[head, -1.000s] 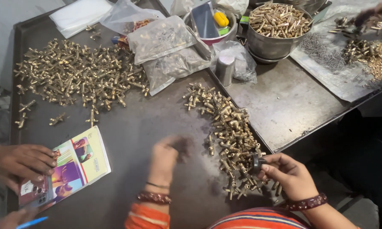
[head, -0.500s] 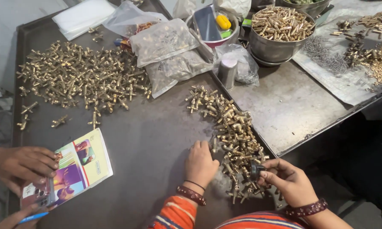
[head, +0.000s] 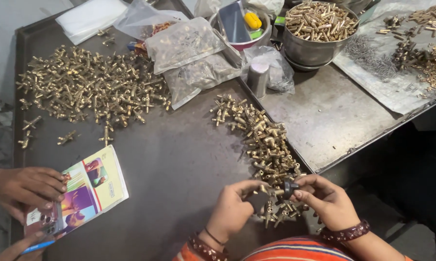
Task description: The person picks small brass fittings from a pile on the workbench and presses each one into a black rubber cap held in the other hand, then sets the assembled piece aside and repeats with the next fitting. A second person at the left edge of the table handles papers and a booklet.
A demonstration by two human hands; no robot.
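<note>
My left hand (head: 233, 209) and my right hand (head: 325, 199) meet at the near end of a strip of brass fittings (head: 264, 145) on the dark metal tray (head: 179, 159). Between their fingertips they hold one brass fitting (head: 275, 191). The right fingers pinch a small black knob (head: 290, 186) at that fitting's end. A dark piece shows under my left fingers; what it is I cannot tell. Both wrists wear dark bangles.
A big heap of brass fittings (head: 89, 89) fills the tray's far left. Plastic bags (head: 191, 53), a pink bowl (head: 237, 29), a small steel cylinder (head: 257, 79) and a steel bowl of brass pins (head: 319, 29) stand behind. Another person's hand (head: 24, 186) rests on a colourful booklet (head: 89, 186) at left.
My left hand has come off the tray and moved right to join the right hand. Both now hold one fitting with the black knob between them.
</note>
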